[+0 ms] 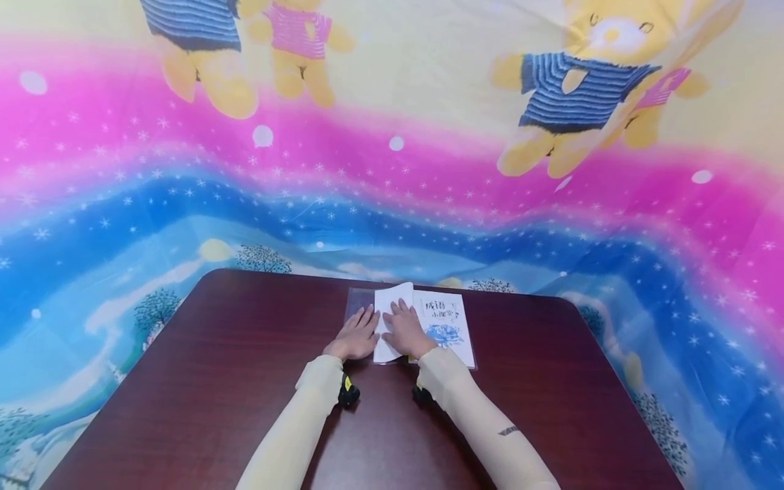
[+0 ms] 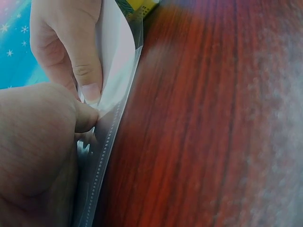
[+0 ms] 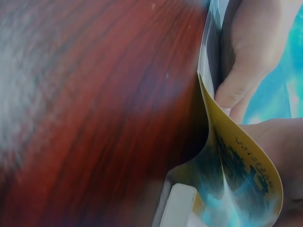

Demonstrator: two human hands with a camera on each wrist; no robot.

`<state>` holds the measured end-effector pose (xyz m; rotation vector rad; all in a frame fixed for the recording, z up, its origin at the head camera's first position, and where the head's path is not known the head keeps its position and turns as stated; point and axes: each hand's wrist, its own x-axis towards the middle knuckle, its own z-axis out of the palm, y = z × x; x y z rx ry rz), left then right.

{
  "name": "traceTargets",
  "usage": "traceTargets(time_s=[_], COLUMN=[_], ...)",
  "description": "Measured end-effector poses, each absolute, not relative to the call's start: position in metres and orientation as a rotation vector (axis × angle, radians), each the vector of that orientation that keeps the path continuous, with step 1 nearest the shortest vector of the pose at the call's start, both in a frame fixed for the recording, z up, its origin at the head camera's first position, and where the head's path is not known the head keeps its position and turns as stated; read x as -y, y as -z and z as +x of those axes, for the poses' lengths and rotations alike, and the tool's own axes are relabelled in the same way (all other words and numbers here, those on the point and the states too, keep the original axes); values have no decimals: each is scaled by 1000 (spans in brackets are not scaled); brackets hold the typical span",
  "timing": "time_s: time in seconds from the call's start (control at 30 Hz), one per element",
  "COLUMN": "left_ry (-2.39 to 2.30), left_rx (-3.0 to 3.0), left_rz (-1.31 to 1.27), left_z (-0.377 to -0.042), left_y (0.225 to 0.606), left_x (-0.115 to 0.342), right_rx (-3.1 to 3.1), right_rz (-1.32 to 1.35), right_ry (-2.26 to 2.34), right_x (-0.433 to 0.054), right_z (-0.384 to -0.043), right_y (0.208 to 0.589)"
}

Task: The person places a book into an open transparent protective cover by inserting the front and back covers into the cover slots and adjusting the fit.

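Note:
A book (image 1: pixel 456 344) lies open near the table's far edge, its white title page printed with dark characters and a blue picture. Its cover, white inside and yellow-printed outside (image 3: pixel 253 165), bends up in a curve to the left. Under it lies a clear plastic book cover (image 1: pixel 360 298) with a dotted seam along its edge. My left hand (image 1: pixel 358 333) rests on the plastic with fingers extended, beside the bent cover. My right hand (image 1: pixel 405 330) presses on the cover's white inner side with straight fingers. In the left wrist view, both thumbs are close together at the plastic's edge.
The dark red-brown wooden table (image 1: pixel 245 374) has rounded far corners. Behind it hangs a colourful cloth (image 1: pixel 392 184) with bears and snowflakes. Black wrist devices (image 1: pixel 349 393) sit under the sleeves.

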<state>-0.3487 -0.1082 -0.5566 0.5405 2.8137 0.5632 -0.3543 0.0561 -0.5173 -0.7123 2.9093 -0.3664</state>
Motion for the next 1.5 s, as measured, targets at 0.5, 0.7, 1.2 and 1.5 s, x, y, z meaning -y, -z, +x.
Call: traceTargets(time_s=[0.5, 0.7, 1.2, 1.5], left_ry=[-579, -586, -807, -1019], left_rx=[-2819, -2796, -2778, -2811], left_rz=[552, 531, 558, 597], left_z=[-356, -356, -348, -340], left_y=[559, 559, 559, 546], left_x=[109, 110, 114, 116], right_rx=[-2877, -2842, -2498, -2483], right_rz=[-754, -701, -748, -741], right_ry=[585, 775, 935, 965], right_x=[-65, -81, -138, -137], right_z=[-359, -358, -365, -364], right_y=[510, 504, 500, 502])
